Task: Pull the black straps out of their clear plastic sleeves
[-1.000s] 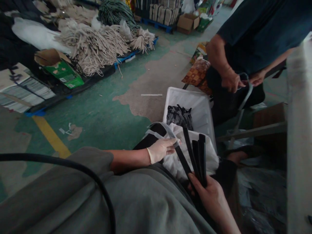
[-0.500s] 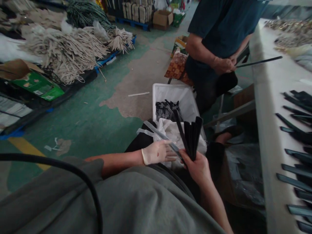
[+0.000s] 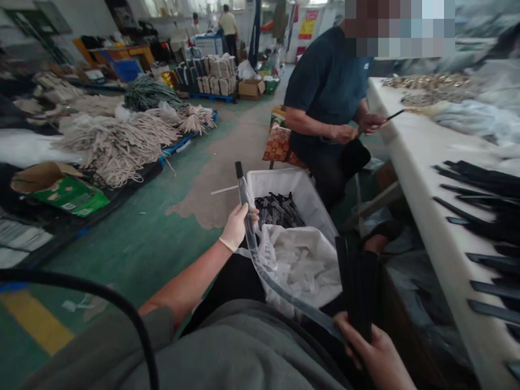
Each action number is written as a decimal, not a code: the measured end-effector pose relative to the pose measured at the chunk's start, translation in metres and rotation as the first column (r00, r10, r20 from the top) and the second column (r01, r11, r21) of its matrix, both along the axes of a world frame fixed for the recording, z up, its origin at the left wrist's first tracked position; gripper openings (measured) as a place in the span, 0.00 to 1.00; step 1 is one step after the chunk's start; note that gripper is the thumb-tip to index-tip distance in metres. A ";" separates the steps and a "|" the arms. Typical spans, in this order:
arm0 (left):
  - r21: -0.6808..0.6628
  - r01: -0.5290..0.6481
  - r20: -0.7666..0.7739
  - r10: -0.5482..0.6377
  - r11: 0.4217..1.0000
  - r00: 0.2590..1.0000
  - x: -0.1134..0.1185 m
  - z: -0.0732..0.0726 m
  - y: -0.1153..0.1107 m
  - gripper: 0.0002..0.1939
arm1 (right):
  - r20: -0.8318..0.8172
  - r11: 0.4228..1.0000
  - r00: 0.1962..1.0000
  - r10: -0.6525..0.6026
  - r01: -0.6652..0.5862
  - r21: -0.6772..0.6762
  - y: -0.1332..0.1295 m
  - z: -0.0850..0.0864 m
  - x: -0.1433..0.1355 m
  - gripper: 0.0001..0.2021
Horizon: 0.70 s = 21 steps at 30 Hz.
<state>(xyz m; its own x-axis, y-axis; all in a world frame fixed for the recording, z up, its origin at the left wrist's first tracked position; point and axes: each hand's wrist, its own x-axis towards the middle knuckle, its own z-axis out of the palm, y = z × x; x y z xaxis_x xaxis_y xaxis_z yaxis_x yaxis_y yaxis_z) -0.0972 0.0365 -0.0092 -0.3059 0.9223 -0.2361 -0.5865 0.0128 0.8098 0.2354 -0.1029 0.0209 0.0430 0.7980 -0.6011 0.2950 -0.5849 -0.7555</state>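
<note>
My left hand [image 3: 238,225], in a thin pale glove, is closed round a strap in clear plastic film [image 3: 280,290], near its upper end. A short black tip sticks up above my fingers. The strap runs in a curve down to my right hand [image 3: 371,346], which is bare and closed on a bundle of black straps [image 3: 353,281]. Its lower end meets the right fingers, where the exact hold is hidden. Between the hands lies a white plastic sack [image 3: 303,265] with clear scraps on it. Just beyond, a white bin [image 3: 314,189] holds several black pieces, some with clear film.
At the right a white table [image 3: 410,157] carries many black straps [image 3: 483,216]. A co-worker [image 3: 325,86] sits ahead, holding a thin black strip. Cord bundles [image 3: 109,141] and a green carton [image 3: 69,189] lie at the left. A black cable [image 3: 101,295] crosses the lower left.
My left hand has gone from open beside the bundle to gripping the film-wrapped strap, up and away to the left. The right hand and its bundle moved down and right. The view has tilted up.
</note>
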 end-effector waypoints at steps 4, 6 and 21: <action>-0.048 0.505 -0.385 -0.483 0.862 0.787 0.049 -0.007 -0.043 0.18 | -0.217 0.989 0.974 -0.063 0.090 0.117 0.030 0.020 -0.018 0.36; -0.122 0.662 -0.509 -0.619 0.740 0.598 0.063 -0.011 -0.061 0.16 | -0.335 0.975 0.938 -0.086 0.149 0.167 0.046 0.029 -0.022 0.37; -0.040 0.831 -0.918 -0.348 0.555 0.188 0.098 0.019 -0.086 0.23 | -0.372 0.965 0.927 -0.047 0.138 0.222 0.036 0.028 -0.053 0.20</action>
<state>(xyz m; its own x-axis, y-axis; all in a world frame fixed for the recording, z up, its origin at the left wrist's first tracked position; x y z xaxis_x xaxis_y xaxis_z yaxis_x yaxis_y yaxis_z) 0.0005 -0.0492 0.0099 0.5856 0.7964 0.1508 0.3245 -0.4008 0.8568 0.1822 -0.0669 0.0485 -0.0596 0.9228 -0.3806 -0.0709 -0.3842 -0.9205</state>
